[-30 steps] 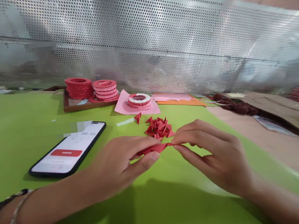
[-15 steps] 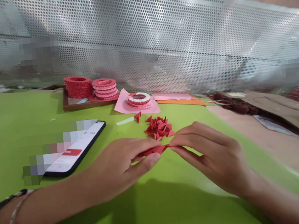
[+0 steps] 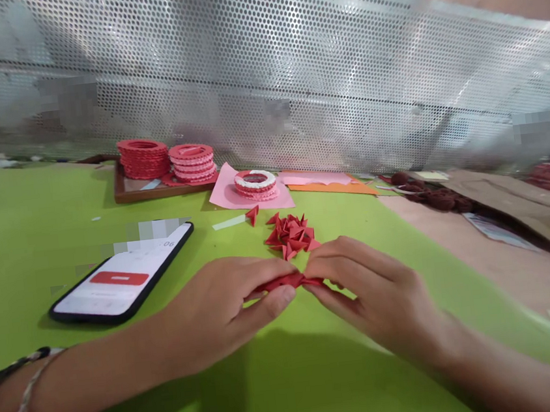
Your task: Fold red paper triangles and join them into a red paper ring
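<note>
A small piece of folded red paper (image 3: 290, 281) is held between my two hands above the green tabletop (image 3: 293, 381). My left hand (image 3: 245, 294) pinches its left part between thumb and fingers. At its right end, my right hand (image 3: 372, 287) has fingers and thumb closed on the paper, which looks twisted or narrowed between the hands. Just beyond the fingertips lies a pile of folded red paper triangles (image 3: 291, 232). One separate red triangle (image 3: 252, 216) sits left of the pile, by a pale paper strip (image 3: 229, 222).
A phone (image 3: 120, 278) lies left of my forearm. Farther back are a brown tray (image 3: 156, 193) with stacked red and pink rings (image 3: 192, 163), a pink sheet (image 3: 227, 194) bearing more rings, and orange paper (image 3: 334, 186). Brown paper (image 3: 525, 206) lies right; a perforated metal panel (image 3: 259, 57) stands behind.
My right hand has come slightly left and down, closer to my left hand. More red paper now shows at the right fingertips. My left hand has barely moved.
</note>
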A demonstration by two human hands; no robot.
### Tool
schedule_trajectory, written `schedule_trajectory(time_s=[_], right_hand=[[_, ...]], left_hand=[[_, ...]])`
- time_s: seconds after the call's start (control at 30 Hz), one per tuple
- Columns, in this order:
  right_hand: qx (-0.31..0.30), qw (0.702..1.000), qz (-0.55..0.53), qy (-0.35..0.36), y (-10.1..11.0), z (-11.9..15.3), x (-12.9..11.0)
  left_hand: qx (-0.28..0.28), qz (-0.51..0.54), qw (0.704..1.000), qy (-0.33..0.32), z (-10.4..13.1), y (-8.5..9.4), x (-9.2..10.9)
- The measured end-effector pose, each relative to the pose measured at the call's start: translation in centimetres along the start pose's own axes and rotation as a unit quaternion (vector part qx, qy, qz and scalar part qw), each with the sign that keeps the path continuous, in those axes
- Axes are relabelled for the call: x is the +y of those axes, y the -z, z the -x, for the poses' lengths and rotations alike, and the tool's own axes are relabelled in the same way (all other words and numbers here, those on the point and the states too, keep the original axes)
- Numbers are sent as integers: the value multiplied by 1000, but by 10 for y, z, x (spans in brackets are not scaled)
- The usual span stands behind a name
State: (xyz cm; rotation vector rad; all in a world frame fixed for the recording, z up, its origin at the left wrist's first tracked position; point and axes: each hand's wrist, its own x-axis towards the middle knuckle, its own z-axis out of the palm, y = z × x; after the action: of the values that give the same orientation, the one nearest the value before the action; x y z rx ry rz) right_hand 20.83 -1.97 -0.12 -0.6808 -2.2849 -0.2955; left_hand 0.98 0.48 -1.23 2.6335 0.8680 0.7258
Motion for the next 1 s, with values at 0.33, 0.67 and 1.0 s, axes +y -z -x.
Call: schedule_trajectory(time_s=[0.33,0.67,1.0], right_hand=[[-200,851,-435,-214,11,-6,23],[-158,853,-445,-224,2,-4,30],[-208,962,-14,-174,-15,6,78]], left_hand=[[-47,-143,981,-126,-1,7,-4],[-38,-185,970,-150,-4,6,-5],[-119,-165,977,-69,-4,-2,-12]])
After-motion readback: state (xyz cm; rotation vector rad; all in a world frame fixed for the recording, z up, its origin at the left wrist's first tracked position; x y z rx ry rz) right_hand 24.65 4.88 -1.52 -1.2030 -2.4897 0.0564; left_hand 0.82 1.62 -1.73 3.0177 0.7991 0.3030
